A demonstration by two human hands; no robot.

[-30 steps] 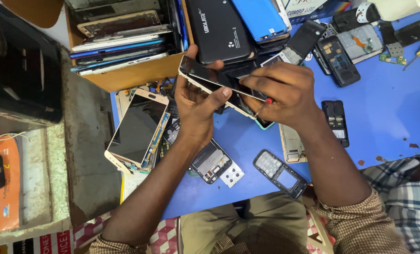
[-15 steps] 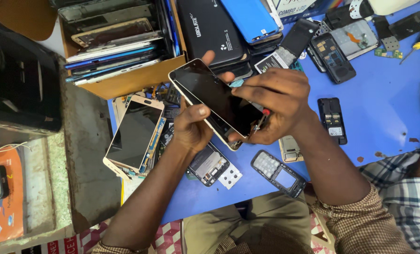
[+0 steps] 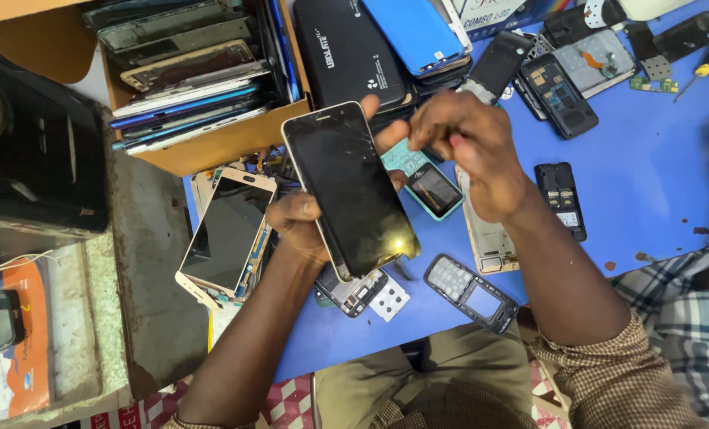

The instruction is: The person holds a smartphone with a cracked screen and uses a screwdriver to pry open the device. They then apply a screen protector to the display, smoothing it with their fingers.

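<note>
A black smartphone (image 3: 346, 187) with a gold rim faces up above the blue table (image 3: 648, 199). My left hand (image 3: 303, 226) grips it from below, thumb on its left edge and fingertips at its top right. My right hand (image 3: 470, 155) hovers just right of the phone's top corner, fingers pinched together; whether they hold something small I cannot tell. Beneath the hands lie a teal keypad phone (image 3: 430, 187), a gold phone frame (image 3: 488, 234) and a small opened phone body (image 3: 354, 290).
A cardboard box (image 3: 211, 147) of stacked phone screens stands at the upper left. A gold-framed screen (image 3: 227, 234) lies left of my arm. Keypad phones (image 3: 472, 292), black back covers (image 3: 346, 52), circuit parts and a screwdriver (image 3: 708, 59) litter the table. Another person's checked sleeve (image 3: 688, 318) is at right.
The phone has turned from lying crosswise to nearly upright in my left hand. My right hand has let go of it and drawn off to the right.
</note>
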